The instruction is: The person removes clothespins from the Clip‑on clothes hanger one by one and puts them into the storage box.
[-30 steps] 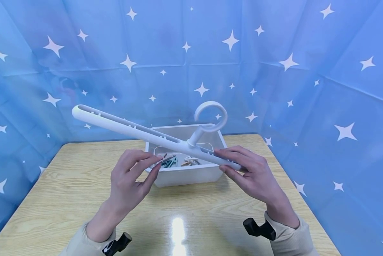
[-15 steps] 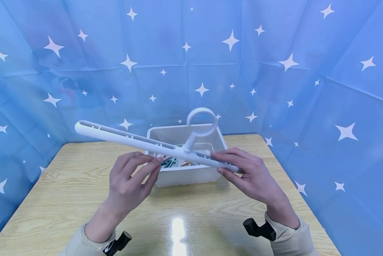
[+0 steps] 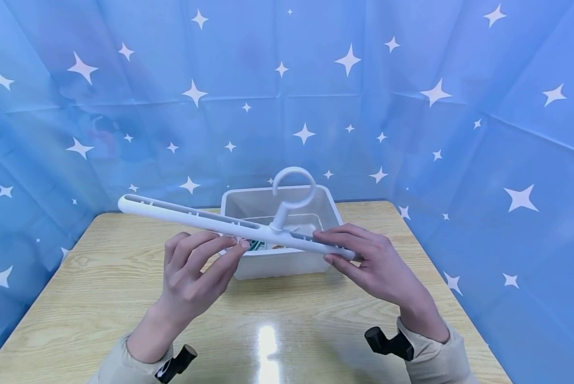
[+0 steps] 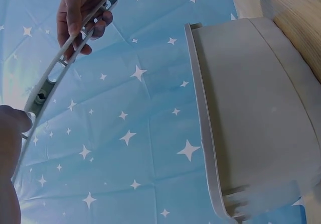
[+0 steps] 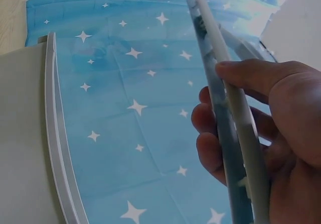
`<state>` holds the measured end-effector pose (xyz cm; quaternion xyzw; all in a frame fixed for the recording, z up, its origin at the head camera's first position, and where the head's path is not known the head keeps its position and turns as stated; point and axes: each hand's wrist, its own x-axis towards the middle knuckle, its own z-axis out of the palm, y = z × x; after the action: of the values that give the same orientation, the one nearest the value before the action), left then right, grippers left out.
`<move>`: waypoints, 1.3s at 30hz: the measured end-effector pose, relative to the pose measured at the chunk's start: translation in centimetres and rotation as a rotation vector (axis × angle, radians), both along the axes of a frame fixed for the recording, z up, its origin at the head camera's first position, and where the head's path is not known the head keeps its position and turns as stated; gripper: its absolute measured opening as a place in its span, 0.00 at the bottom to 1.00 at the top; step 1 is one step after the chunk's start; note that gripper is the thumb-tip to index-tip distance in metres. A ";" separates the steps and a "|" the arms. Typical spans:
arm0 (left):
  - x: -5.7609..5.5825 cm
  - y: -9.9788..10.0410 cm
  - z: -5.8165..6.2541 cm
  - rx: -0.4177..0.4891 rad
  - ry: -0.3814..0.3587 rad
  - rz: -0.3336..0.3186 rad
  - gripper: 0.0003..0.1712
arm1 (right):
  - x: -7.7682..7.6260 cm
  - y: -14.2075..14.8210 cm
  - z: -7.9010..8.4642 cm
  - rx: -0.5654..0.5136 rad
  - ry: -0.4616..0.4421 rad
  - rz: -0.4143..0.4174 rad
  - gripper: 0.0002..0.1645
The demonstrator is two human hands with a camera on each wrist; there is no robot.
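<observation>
A white clothes hanger (image 3: 191, 218), a long slotted bar with a round hook, is held up in front of a white bin (image 3: 282, 264). Its left end sits higher than its right. My right hand (image 3: 368, 256) grips the right end, thumb below and fingers on top; in the right wrist view the thumb (image 5: 246, 74) lies along the bar. My left hand (image 3: 196, 269) pinches at the bar's lower edge, left of the hook; the left wrist view has a fingertip (image 4: 20, 119) right on it. The exact pinch spot is partly hidden.
Teal clips (image 3: 255, 245) and other small items lie in the bin, partly covered by the hanger. The bin stands on a wooden table (image 3: 124, 266) toward its back edge. A blue curtain with white stars (image 3: 248, 64) hangs behind and at the sides.
The hanger has tilted lower on its left side, and its hook has dropped and shifted left. The left fingertips have come up against the bar; a thin grey piece seen there earlier is hidden now.
</observation>
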<state>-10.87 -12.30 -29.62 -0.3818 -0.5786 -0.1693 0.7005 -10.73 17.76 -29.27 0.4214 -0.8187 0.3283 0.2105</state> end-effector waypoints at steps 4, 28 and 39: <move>0.2 0.2 0.3 0.000 0.023 0.010 0.05 | 0.1 0.0 0.0 0.043 -0.006 -0.018 0.26; 1.8 -1.7 -1.1 -0.316 -0.511 0.168 0.16 | 0.5 0.0 -0.3 0.238 -0.101 -0.037 0.23; 2.7 -1.9 -1.3 -0.349 -0.708 0.153 0.19 | 0.6 -1.8 -1.1 0.228 -0.014 0.016 0.22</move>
<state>-8.20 -14.20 -30.88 -0.3690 -0.8310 -0.1371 0.3931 -10.16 15.92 -30.37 0.4468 -0.8488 0.2376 0.1530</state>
